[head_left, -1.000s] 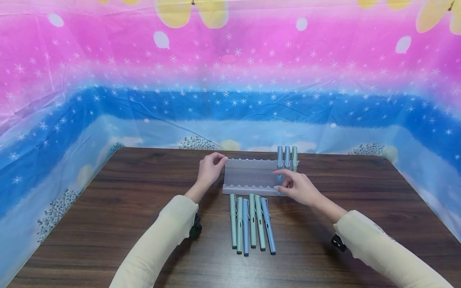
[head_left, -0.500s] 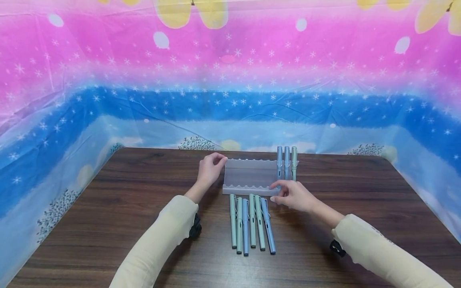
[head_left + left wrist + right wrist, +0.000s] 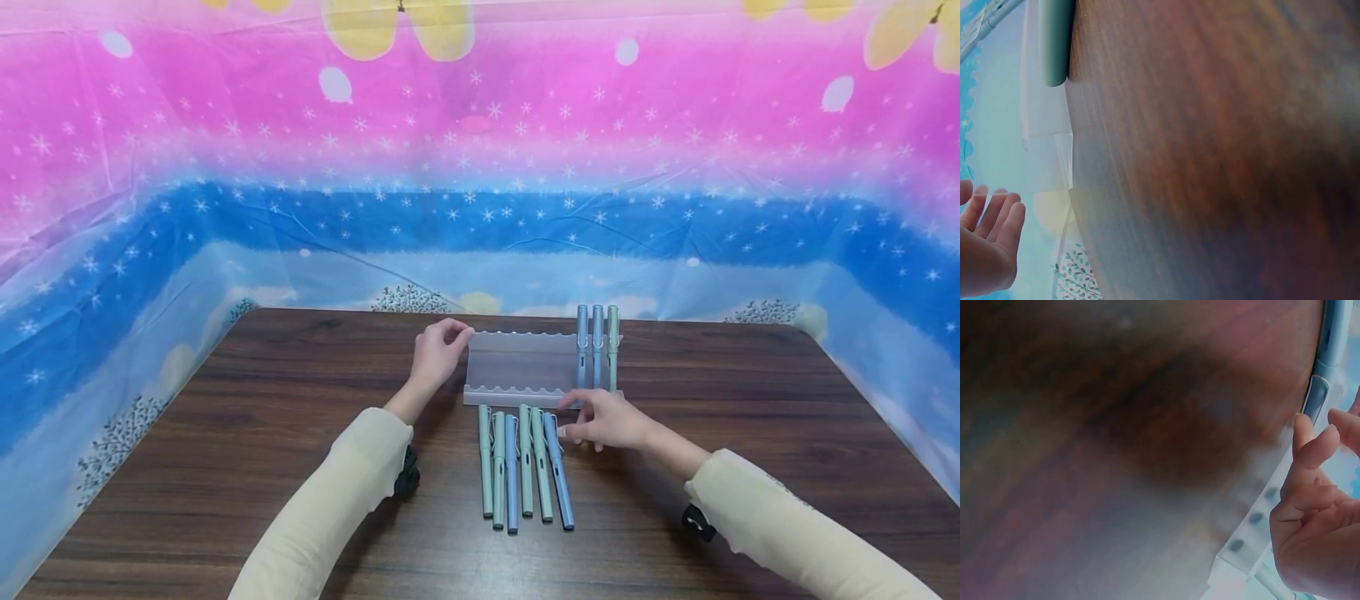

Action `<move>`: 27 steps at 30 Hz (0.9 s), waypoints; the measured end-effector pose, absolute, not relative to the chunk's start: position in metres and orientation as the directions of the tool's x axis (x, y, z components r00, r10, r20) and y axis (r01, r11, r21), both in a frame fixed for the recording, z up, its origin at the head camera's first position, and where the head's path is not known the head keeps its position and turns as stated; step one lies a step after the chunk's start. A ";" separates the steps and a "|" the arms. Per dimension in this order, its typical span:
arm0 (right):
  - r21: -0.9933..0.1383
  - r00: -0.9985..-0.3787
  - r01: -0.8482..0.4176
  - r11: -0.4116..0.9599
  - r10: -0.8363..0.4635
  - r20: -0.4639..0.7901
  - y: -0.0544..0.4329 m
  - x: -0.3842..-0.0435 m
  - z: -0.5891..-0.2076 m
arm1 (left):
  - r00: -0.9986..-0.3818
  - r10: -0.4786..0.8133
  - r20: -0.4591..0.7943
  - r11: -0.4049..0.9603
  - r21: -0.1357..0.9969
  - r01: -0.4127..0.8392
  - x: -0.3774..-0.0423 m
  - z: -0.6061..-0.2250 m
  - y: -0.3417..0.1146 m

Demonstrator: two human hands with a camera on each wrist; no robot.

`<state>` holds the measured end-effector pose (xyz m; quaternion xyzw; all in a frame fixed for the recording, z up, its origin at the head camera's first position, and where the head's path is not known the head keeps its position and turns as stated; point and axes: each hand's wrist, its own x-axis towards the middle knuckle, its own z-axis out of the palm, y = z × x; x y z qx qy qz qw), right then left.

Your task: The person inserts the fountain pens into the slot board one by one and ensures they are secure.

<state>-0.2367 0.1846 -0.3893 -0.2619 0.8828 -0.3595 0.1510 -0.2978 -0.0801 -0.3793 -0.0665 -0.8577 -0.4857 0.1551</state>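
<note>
A frosted clear pen rack point(image 3: 521, 362) with scalloped edges stands toward the back of the table. My left hand point(image 3: 437, 350) pinches its upper left corner between thumb and fingers. My right hand point(image 3: 611, 418) is at the rack's lower right edge, thumb and fingers spread apart beside the cap of a blue capped pen point(image 3: 560, 479). In the right wrist view the fingertips point(image 3: 1302, 428) are close to that pen's clip; whether they touch it I cannot tell. Two blue pens point(image 3: 597, 346) and a green pen point(image 3: 612, 346) lean in the rack's right-hand slots.
Left of the blue pen, several green pens point(image 3: 527, 467) and another blue pen point(image 3: 512, 475) lie side by side in front of the rack, caps toward it. The dark wooden table point(image 3: 300, 392) is enclosed by a patterned pink and blue cloth point(image 3: 480, 208).
My right hand has moved down from the racked pens to the cap of the rightmost loose blue pen. The left hand stays at the rack's corner.
</note>
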 end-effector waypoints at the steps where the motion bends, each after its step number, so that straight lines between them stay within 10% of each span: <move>1: -0.709 -0.816 -0.357 0.608 -0.572 -0.080 0.184 -0.236 -0.390 | -0.943 -0.037 0.331 0.521 0.811 0.264 -0.298 -0.379 -0.080; 27: -0.644 -0.820 -0.396 0.655 -0.568 -0.074 0.175 -0.232 -0.391 | -0.951 -0.038 0.306 0.526 0.815 0.241 -0.298 -0.378 -0.080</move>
